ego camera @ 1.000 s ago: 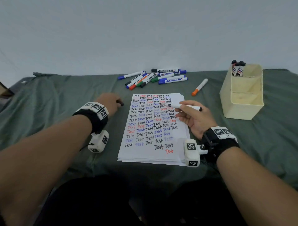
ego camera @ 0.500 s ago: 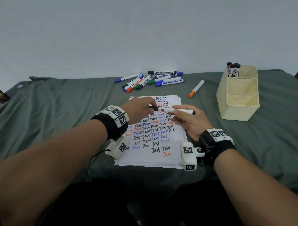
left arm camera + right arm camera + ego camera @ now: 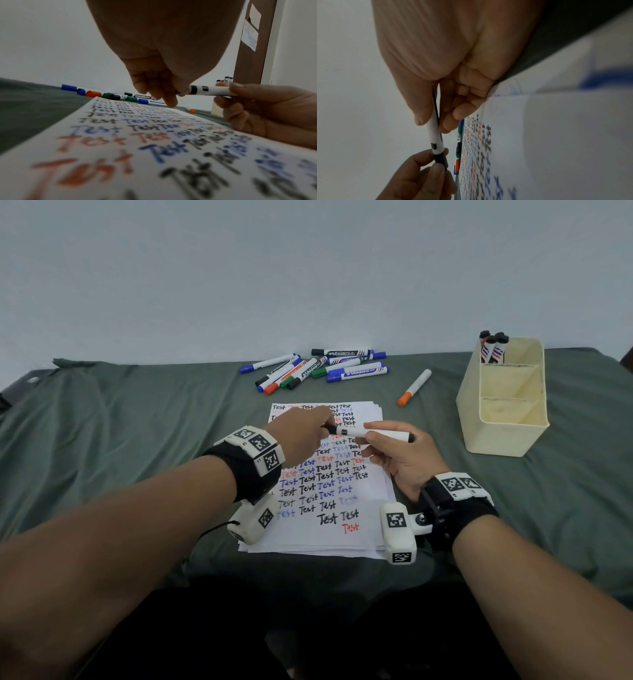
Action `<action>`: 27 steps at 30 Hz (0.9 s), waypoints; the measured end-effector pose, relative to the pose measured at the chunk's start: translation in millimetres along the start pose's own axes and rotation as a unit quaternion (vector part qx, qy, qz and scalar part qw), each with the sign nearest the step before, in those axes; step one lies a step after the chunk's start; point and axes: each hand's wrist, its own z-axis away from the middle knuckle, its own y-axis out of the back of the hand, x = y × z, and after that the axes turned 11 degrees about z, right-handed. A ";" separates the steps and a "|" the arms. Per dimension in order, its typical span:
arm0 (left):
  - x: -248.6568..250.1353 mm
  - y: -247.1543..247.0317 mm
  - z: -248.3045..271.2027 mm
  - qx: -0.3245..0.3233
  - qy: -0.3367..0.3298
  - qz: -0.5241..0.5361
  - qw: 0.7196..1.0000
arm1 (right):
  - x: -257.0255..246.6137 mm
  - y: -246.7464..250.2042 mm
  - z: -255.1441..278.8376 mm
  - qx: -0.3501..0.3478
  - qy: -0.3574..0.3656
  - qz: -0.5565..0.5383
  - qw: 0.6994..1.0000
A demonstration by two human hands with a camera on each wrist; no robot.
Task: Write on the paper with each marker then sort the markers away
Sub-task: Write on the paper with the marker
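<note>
Spanning both hands above the paper point(image 3: 329, 508), the marker point(image 3: 373, 434) has right hand point(image 3: 400, 460) gripping its barrel, left hand point(image 3: 301, 436) pinching its black cap point(image 3: 440, 157).

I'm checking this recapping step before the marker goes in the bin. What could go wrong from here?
1. The left hand pinches the black cap at the marker that the right hand holds; a half-seated cap could let the tip dry.
2. Both hands hover over the paper; a slip might smudge or mark the writing.
</note>
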 end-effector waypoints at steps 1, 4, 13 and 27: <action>-2.7 0.3 0.3 -0.007 0.000 0.001 1.000 | 0.1 -0.1 -0.3 -0.001 0.002 0.008 1.000; -20.5 0.6 -2.6 -0.006 -0.005 -0.056 0.998 | 0.3 0.8 -2.0 0.010 0.002 0.006 1.000; -71.1 -19.3 -0.2 -0.123 0.124 -0.149 0.973 | -1.4 1.7 -5.5 0.075 -0.009 -0.079 0.994; -44.5 -11.2 18.0 -0.126 0.052 -0.176 0.975 | -164.1 70.6 -37.0 0.349 0.238 0.304 0.854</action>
